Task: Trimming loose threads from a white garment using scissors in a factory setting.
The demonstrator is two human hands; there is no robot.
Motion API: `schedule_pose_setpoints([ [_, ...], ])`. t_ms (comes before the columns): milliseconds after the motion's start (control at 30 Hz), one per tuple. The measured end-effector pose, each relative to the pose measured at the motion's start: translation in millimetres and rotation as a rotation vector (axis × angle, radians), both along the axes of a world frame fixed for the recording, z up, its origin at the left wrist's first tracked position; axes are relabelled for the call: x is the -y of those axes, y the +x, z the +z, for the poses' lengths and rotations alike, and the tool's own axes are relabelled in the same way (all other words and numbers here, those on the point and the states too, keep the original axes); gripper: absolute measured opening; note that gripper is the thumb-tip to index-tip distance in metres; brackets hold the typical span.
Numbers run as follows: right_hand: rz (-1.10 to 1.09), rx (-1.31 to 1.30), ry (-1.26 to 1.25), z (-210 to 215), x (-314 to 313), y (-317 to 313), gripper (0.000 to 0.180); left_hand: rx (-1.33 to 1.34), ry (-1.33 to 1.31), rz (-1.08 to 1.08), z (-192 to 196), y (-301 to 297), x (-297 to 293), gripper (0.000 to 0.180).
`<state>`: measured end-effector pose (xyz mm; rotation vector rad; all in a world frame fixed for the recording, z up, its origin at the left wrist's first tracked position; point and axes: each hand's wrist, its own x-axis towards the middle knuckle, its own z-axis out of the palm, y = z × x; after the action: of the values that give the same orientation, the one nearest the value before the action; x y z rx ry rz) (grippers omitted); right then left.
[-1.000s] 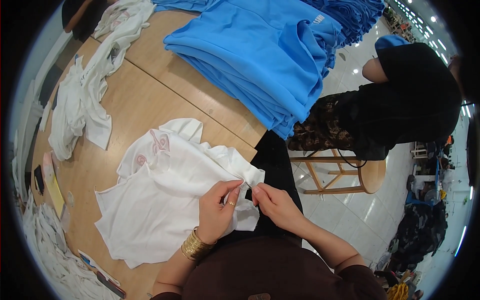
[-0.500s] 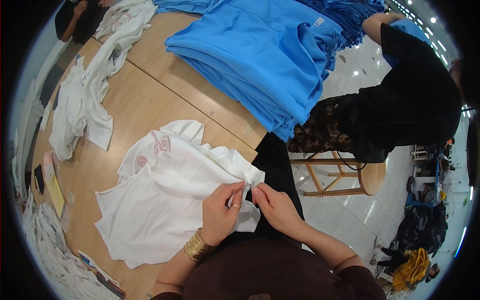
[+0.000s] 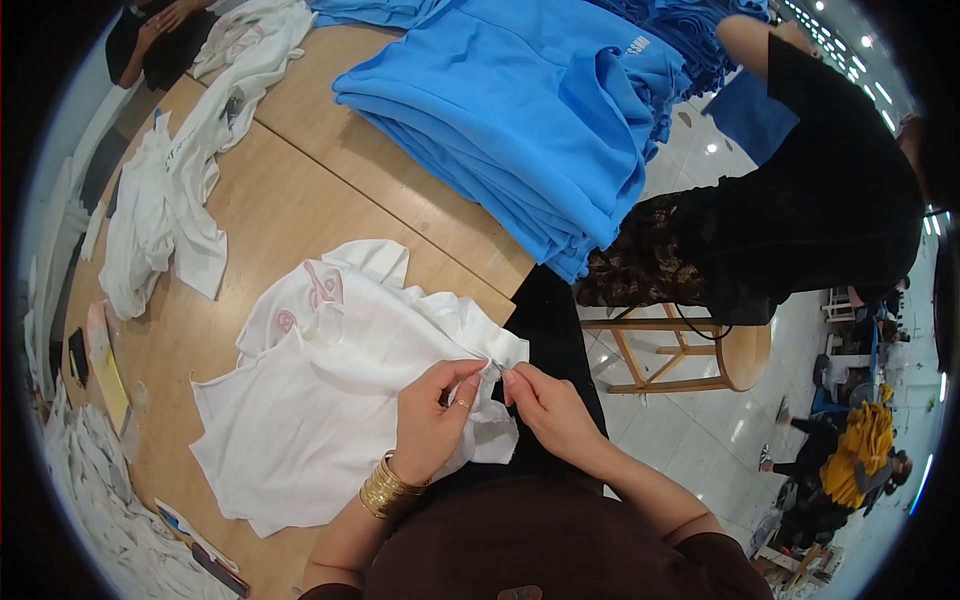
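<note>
Both hands still pinch the same edge of the white garment [image 3: 330,400]: the left hand [image 3: 432,420] and right hand [image 3: 545,405] sit close together, fingertips clamped on the cloth, hardly moved since a second ago. It lies spread on the wooden table [image 3: 290,210], near the stack of blue garments [image 3: 520,110]. The person in black [image 3: 810,190] beside the stool [image 3: 690,350] has straightened up.

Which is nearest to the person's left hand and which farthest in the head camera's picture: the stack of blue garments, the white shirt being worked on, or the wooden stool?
From the left hand:
1. White shirt, pinched in its grip at the table edge.
2. Wooden stool, off to the right, beside the table.
3. Stack of blue garments, at the far side of the table, up and right.
</note>
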<state>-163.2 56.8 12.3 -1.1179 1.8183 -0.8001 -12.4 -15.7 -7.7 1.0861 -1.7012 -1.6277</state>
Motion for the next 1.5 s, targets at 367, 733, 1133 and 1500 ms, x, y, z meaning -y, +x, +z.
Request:
schedule_pose_setpoints([
  [367, 0.079, 0.103, 0.126, 0.6, -1.5, -8.3, 0.035, 0.112, -0.193, -0.029, 9.2, -3.6, -5.7, 0.020],
  [733, -0.046, -0.074, 0.032, -10.6, 7.1, -12.2, 0.029, 0.099, -0.150, -0.050, 4.9, 6.0, 2.2, 0.017],
  [1133, 0.151, 0.009, -0.223, -34.0, 27.6, -13.3, 0.042, 0.240, -0.256, -0.072, -14.1, 24.1, 11.6, 0.017],
  [1500, 0.339, -0.143, -0.453, 0.0, 46.2, -35.1, 0.022, 0.182, -0.198, -0.221, 12.4, 35.9, 36.5, 0.013],
])
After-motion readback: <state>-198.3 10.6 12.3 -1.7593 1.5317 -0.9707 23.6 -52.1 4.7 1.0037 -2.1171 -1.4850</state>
